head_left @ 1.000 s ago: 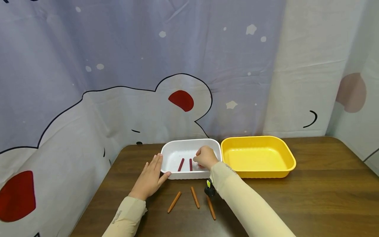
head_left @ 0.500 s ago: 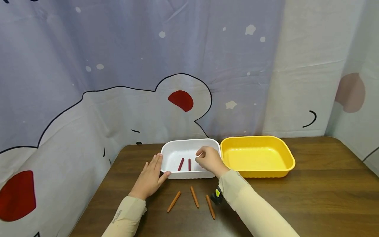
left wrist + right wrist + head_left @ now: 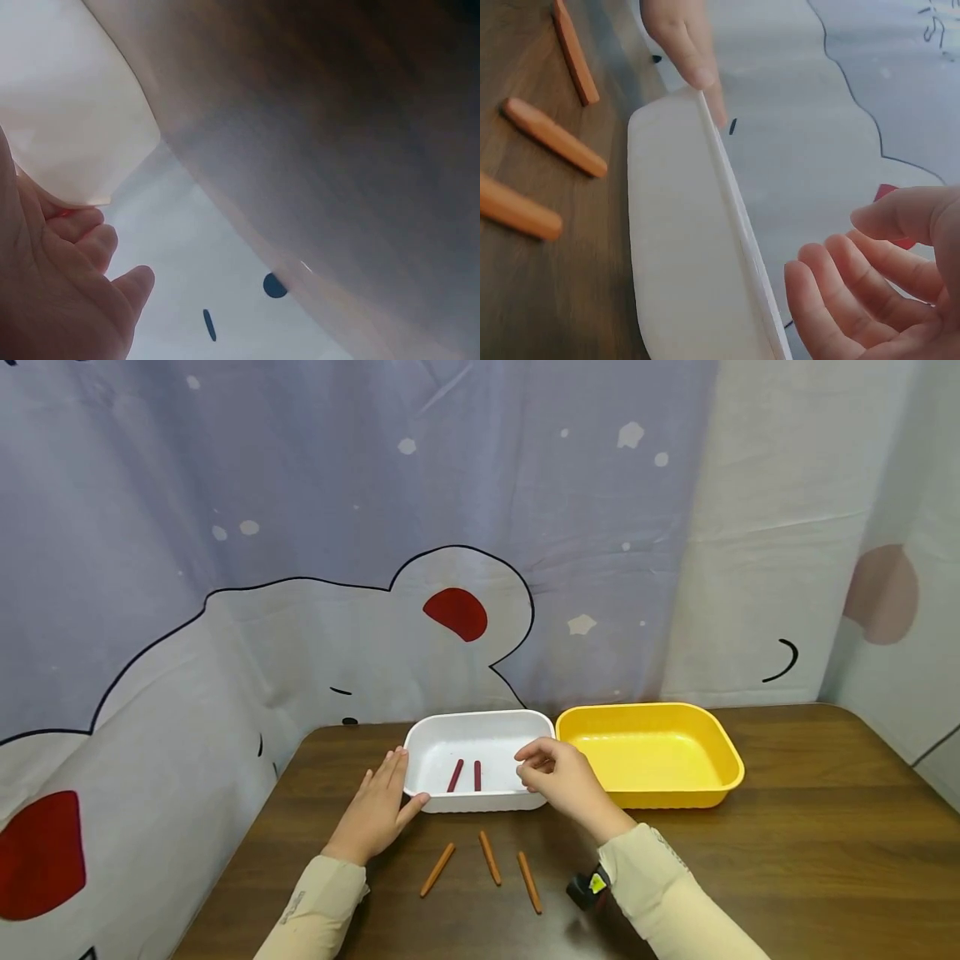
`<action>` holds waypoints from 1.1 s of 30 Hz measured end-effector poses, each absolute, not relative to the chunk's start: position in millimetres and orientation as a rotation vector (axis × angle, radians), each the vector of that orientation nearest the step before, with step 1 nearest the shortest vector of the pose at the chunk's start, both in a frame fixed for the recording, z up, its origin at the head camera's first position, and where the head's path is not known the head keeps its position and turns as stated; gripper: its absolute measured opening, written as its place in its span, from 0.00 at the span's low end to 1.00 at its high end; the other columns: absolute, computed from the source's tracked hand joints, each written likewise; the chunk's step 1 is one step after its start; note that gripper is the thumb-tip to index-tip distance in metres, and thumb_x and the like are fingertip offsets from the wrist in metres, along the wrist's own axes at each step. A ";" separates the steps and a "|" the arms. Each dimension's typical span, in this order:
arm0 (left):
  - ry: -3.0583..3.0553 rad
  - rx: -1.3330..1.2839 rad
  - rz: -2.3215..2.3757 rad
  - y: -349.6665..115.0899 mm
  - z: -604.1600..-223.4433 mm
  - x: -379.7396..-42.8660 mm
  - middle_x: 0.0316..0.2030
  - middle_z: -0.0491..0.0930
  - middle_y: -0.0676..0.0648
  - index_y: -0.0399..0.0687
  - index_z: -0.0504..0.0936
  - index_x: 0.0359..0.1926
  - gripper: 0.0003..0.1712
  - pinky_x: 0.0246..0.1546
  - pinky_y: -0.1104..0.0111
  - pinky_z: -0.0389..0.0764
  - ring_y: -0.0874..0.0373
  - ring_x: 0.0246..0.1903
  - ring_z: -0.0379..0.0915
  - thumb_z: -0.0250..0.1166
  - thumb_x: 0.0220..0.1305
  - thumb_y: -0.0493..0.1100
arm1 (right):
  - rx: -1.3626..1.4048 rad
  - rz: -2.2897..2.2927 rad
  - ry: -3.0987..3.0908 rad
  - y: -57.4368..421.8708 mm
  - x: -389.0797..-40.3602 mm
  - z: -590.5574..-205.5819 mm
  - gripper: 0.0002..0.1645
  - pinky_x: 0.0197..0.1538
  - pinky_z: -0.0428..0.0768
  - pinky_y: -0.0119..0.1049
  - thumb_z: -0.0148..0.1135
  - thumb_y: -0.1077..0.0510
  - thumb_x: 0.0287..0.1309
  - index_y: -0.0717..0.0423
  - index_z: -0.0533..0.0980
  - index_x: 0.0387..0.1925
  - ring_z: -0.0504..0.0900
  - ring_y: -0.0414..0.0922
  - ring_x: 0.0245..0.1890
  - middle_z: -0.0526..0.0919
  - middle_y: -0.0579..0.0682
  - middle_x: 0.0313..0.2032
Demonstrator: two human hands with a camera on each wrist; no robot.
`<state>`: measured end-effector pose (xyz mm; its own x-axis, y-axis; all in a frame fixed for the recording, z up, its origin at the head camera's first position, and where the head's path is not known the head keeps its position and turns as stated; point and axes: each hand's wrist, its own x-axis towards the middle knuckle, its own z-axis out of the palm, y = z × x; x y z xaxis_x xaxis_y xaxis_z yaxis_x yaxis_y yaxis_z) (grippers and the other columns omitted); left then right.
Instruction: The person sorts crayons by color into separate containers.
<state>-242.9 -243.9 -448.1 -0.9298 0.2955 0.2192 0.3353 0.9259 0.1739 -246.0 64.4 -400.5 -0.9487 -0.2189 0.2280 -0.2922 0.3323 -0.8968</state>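
Note:
Flat along the left end of the white tray point(image 3: 483, 803), my left hand point(image 3: 371, 818) rests with straight fingers, its thumb at the front corner. My right hand point(image 3: 570, 785) hovers over the tray's right front corner. In the right wrist view its fingers point(image 3: 821, 300) are loosely bent, apart from the thumb, with nothing between them. Two dark red crayon-like sticks point(image 3: 477, 775) stand out inside the white tray; the right hand hides part of its right end. Three orange-brown crayon-like sticks point(image 3: 490, 858) lie spread on the table in front.
A yellow tray point(image 3: 660, 799) stands against the white tray's right side. The wooden table point(image 3: 817, 860) reaches back to a printed curtain point(image 3: 337, 485). A black wrist camera point(image 3: 585, 889) hangs below the right sleeve.
My right hand has drawn back from inside the white tray, toward the right and front, its fingers loosening. The left hand has stayed on the tray's left end.

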 end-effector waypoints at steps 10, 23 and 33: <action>-2.898 -0.477 -0.318 -243.2 -446.4 -241.2 0.76 0.53 0.32 0.28 0.52 0.77 0.48 0.72 0.40 0.54 0.39 0.77 0.47 0.55 0.75 0.61 | 0.584 1.521 -2.584 97.1 -219.5 -400.5 0.06 0.42 0.81 0.34 0.67 0.65 0.58 0.56 0.83 0.38 0.80 0.41 0.33 0.84 0.44 0.32; -2.891 -0.478 -0.305 -244.6 -449.4 -244.0 0.77 0.53 0.32 0.28 0.52 0.77 0.48 0.72 0.40 0.54 0.39 0.77 0.47 0.54 0.76 0.62 | 0.725 1.334 -2.727 131.3 -197.8 -412.6 0.08 0.36 0.81 0.31 0.70 0.62 0.57 0.62 0.81 0.37 0.79 0.36 0.30 0.82 0.43 0.29; -2.888 -0.481 -0.325 -242.6 -446.7 -241.6 0.76 0.53 0.32 0.28 0.52 0.77 0.48 0.72 0.40 0.54 0.39 0.76 0.48 0.55 0.76 0.61 | 0.531 1.237 -2.878 141.1 -190.7 -422.5 0.09 0.29 0.76 0.32 0.74 0.62 0.51 0.58 0.78 0.29 0.76 0.38 0.25 0.80 0.43 0.24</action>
<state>-241.6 -242.6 -446.7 -0.9280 0.2958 0.2264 0.3387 0.9230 0.1824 -190.7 141.1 -422.5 -0.9435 -0.3168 0.0975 -0.2887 0.6410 -0.7111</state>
